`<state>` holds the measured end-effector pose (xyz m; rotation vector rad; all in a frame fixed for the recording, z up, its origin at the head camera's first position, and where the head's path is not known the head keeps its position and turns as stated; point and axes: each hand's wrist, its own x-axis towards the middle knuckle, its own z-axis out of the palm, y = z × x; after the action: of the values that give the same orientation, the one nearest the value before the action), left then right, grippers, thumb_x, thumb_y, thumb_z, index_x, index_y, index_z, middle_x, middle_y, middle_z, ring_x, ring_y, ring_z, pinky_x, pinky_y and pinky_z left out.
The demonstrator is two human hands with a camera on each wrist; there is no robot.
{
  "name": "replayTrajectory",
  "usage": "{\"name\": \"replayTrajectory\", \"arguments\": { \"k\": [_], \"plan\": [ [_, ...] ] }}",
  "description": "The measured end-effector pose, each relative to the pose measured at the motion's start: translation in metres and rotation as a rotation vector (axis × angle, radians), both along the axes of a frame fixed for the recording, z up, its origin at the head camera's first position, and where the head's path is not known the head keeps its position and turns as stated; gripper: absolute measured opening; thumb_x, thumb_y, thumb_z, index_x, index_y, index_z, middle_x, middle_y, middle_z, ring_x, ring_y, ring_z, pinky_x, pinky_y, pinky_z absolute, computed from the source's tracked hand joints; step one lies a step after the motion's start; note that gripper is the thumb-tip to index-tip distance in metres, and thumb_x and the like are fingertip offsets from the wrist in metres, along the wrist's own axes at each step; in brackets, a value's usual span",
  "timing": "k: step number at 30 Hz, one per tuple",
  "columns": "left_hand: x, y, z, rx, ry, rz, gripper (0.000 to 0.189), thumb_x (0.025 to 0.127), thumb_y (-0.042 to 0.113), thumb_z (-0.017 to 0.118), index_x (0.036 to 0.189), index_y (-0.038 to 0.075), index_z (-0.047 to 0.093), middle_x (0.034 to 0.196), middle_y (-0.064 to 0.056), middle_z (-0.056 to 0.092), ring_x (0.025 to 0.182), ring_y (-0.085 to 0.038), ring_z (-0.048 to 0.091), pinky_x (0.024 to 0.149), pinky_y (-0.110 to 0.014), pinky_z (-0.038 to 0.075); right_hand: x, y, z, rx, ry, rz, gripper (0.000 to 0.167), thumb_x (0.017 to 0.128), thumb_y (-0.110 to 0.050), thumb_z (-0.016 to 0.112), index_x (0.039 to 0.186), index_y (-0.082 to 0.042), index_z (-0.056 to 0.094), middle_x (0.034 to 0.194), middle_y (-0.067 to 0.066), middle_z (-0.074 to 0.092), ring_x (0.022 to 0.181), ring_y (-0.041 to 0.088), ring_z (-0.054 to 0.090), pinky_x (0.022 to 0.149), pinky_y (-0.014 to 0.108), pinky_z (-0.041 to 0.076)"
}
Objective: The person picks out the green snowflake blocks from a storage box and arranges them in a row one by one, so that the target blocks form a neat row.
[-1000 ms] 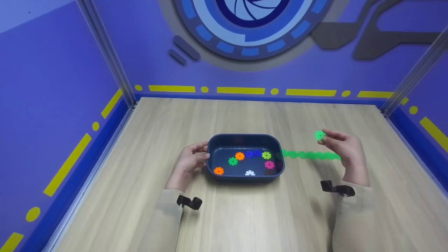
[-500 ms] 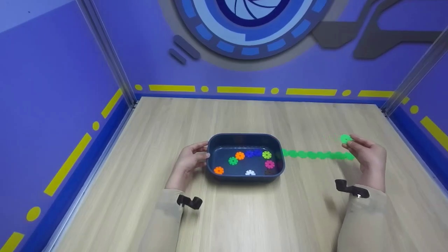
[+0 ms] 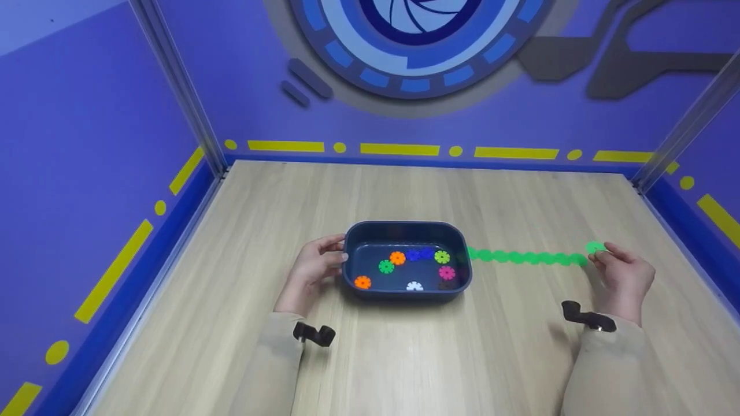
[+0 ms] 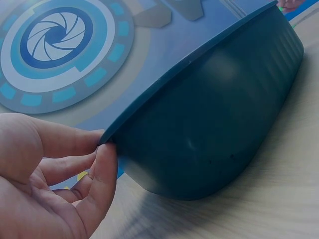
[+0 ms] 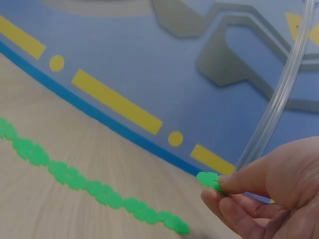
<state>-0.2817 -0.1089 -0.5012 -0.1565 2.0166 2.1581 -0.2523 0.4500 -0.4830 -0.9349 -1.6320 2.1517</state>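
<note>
My left hand (image 3: 315, 263) pinches the left rim of a dark blue plastic bin (image 3: 407, 293) between thumb and fingers, plainly seen in the left wrist view. Notched snowflake discs in several colours lie on the bin's floor, among them an orange disc (image 3: 362, 282), a pink disc (image 3: 447, 273) and a white disc (image 3: 414, 286). A row of green discs (image 3: 523, 257) runs along the table from the bin's right side. At the row's right end my right hand (image 3: 624, 276) pinches a single green disc (image 5: 208, 179), held above the table near the last one.
The wooden table (image 3: 439, 358) is enclosed by a blue back wall (image 3: 231, 104) with yellow marks and by side walls. Metal posts (image 3: 179, 86) stand at the back corners. A black wrist mount (image 3: 588, 316) sits on each forearm.
My right hand has moved right along the green row and then lowered toward its right end, still pinching the green disc. The left hand and the bin have stayed in place.
</note>
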Motion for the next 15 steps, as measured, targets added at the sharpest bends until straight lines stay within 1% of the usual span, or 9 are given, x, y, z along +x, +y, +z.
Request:
{"name": "replayTrajectory", "arguments": {
  "k": [2, 4, 6, 7, 9, 11, 12, 14, 15],
  "plan": [
    [0.0, 0.0, 0.0, -0.005, -0.004, -0.001, 0.055, 0.087, -0.009, 0.067, 0.141, -0.001, 0.06, 0.112, -0.01, 0.064, 0.07, -0.011, 0.062, 0.063, -0.025, 0.055, 0.0, 0.003, -0.005, 0.013, -0.024, -0.011, 0.032, 0.091, 0.009, 0.063, 0.083, -0.02, 0.075, 0.064, -0.009, 0.069, 0.058, 0.004, 0.07, 0.06, 0.016, 0.057],
    [0.0, 0.0, 0.0, -0.01, -0.006, -0.002, 0.055, 0.088, -0.008, 0.067, 0.141, 0.0, 0.059, 0.113, -0.01, 0.064, 0.07, -0.012, 0.062, 0.064, -0.025, 0.055, 0.0, 0.006, -0.01, 0.046, -0.053, -0.024, 0.031, 0.091, 0.009, 0.064, 0.088, -0.02, 0.077, 0.064, -0.011, 0.067, 0.058, 0.002, 0.068, 0.059, 0.015, 0.056],
    [0.001, 0.0, 0.0, -0.018, -0.009, -0.004, 0.054, 0.088, -0.007, 0.067, 0.141, 0.001, 0.06, 0.113, -0.009, 0.063, 0.071, -0.012, 0.062, 0.065, -0.026, 0.055, -0.001, 0.008, -0.014, 0.073, -0.077, -0.044, 0.031, 0.09, 0.009, 0.065, 0.101, -0.016, 0.079, 0.066, -0.012, 0.065, 0.062, -0.001, 0.067, 0.06, 0.013, 0.055],
    [0.001, 0.0, 0.001, -0.021, -0.012, -0.004, 0.054, 0.088, -0.006, 0.067, 0.141, 0.001, 0.06, 0.112, -0.009, 0.063, 0.072, -0.012, 0.062, 0.065, -0.026, 0.056, -0.001, 0.008, -0.016, 0.074, -0.087, -0.055, 0.033, 0.089, 0.009, 0.066, 0.108, -0.015, 0.078, 0.067, -0.012, 0.065, 0.064, -0.001, 0.066, 0.06, 0.013, 0.056],
    [0.001, 0.0, 0.001, -0.022, -0.012, -0.002, 0.055, 0.088, -0.006, 0.067, 0.142, 0.001, 0.059, 0.112, -0.009, 0.063, 0.073, -0.012, 0.062, 0.066, -0.026, 0.056, -0.001, 0.009, -0.019, 0.136, -0.124, -0.06, 0.041, 0.089, 0.007, 0.067, 0.125, -0.012, 0.073, 0.07, -0.015, 0.062, 0.069, -0.004, 0.062, 0.061, 0.011, 0.054],
    [0.001, 0.0, 0.001, -0.023, -0.011, -0.001, 0.055, 0.088, -0.007, 0.067, 0.142, 0.001, 0.059, 0.113, -0.009, 0.063, 0.073, -0.012, 0.062, 0.066, -0.027, 0.056, -0.001, 0.009, -0.021, 0.212, -0.174, -0.05, 0.049, 0.091, 0.003, 0.067, 0.138, -0.009, 0.065, 0.074, -0.019, 0.059, 0.079, -0.004, 0.058, 0.064, 0.008, 0.052],
    [0.001, 0.0, 0.001, -0.022, -0.013, -0.001, 0.055, 0.088, -0.007, 0.067, 0.142, 0.001, 0.059, 0.113, -0.009, 0.064, 0.072, -0.012, 0.063, 0.066, -0.027, 0.056, -0.001, 0.009, -0.023, 0.251, -0.199, -0.042, 0.05, 0.091, 0.001, 0.066, 0.141, -0.008, 0.062, 0.075, -0.02, 0.057, 0.084, -0.003, 0.058, 0.067, 0.008, 0.051],
    [0.001, 0.0, 0.001, -0.02, -0.016, 0.001, 0.055, 0.088, -0.007, 0.067, 0.142, 0.001, 0.059, 0.113, -0.009, 0.064, 0.072, -0.012, 0.063, 0.066, -0.027, 0.056, -0.001, 0.009, -0.025, 0.353, -0.255, -0.023, 0.053, 0.093, -0.006, 0.066, 0.145, -0.007, 0.057, 0.073, -0.025, 0.053, 0.098, 0.002, 0.058, 0.076, 0.008, 0.048],
    [0.001, -0.001, 0.001, -0.022, -0.017, 0.002, 0.055, 0.088, -0.007, 0.067, 0.142, 0.001, 0.059, 0.113, -0.009, 0.064, 0.071, -0.012, 0.063, 0.066, -0.027, 0.056, -0.001, 0.009, -0.026, 0.394, -0.276, -0.017, 0.053, 0.093, -0.009, 0.065, 0.146, -0.007, 0.057, 0.071, -0.027, 0.051, 0.108, 0.006, 0.058, 0.084, 0.009, 0.047]
  ]
}}
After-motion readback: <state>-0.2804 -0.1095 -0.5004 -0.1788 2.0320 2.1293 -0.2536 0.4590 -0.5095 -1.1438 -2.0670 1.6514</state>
